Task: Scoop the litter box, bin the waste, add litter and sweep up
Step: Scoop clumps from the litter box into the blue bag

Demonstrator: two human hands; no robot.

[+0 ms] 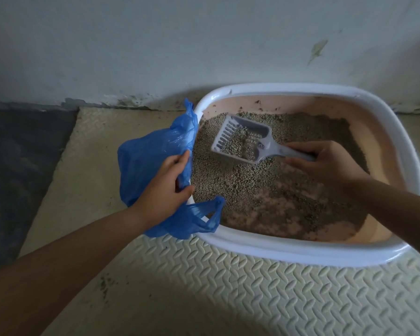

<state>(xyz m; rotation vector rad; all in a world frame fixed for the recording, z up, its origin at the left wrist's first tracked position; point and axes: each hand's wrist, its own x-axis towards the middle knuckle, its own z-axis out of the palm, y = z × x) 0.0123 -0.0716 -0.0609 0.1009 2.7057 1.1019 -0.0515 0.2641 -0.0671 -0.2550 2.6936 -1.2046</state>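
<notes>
A pink litter box with a white rim (289,248) sits on the floor against the wall, part-filled with grey-brown litter (252,187). My right hand (325,163) grips the handle of a grey slotted scoop (243,139), which holds litter above the left part of the box. My left hand (165,187) clutches a blue plastic bag (141,161) at the box's left rim. The bag hangs outside the box, and one handle loop drapes over the near-left rim.
A cream embossed foam mat (228,287) lies under the box and in front of it, with a few dirt specks. A dark mat (22,166) lies to the left. A stained pale wall (155,44) stands close behind the box.
</notes>
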